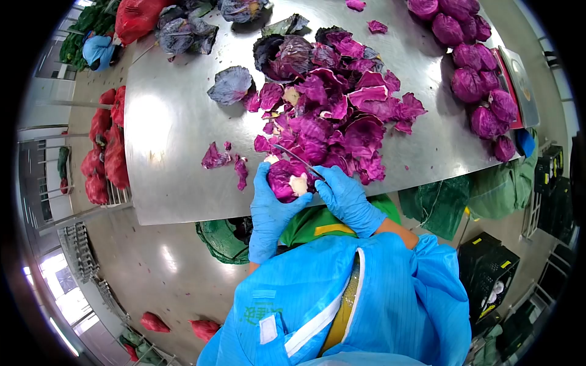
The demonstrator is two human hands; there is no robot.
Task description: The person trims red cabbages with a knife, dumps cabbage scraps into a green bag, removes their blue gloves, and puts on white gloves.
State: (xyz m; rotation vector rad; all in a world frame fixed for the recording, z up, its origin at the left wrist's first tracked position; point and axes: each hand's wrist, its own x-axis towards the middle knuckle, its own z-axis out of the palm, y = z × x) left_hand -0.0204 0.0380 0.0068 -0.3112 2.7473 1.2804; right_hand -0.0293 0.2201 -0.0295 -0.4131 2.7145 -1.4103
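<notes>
My left hand, in a blue glove, is wrapped round a red cabbage with a pale cut stem, near the front edge of the metal table. In my right hand, also gloved, is a knife, its thin blade slanting up and to the left above the cabbage. Just behind both hands lies a large heap of loose purple leaves. A few torn leaf pieces lie to the left of the cabbage.
Trimmed purple cabbages are piled at the table's right side, beside a clear-lidded box. Dark untrimmed cabbages sit at the back left. Red sacks stand left of the table; black crates stand on the floor at right.
</notes>
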